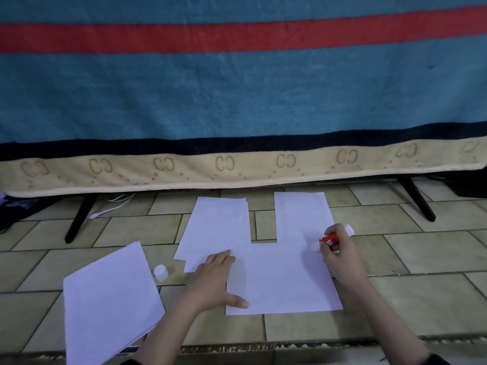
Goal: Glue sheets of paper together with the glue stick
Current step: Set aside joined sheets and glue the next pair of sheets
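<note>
Lying nearest, a paper stack (110,304) rests on the tiled floor (421,299). Left hand (213,280) presses flat, fingers straight, on the front sheet (284,283). Right hand (340,254) grips the glue stick (329,241), tip on paper. White cap (161,272) stands beside; farther sheets (218,227) lie beyond.

Look along the beige band (237,167) at the bottom of the blue blanket (237,96): it carries a repeated mark of two facing C-like letters, reading roughly "CC", again and again across its width. The glue stick (332,239) in your right hand (340,254) bears white lettering on its red label, too small to read.
</note>
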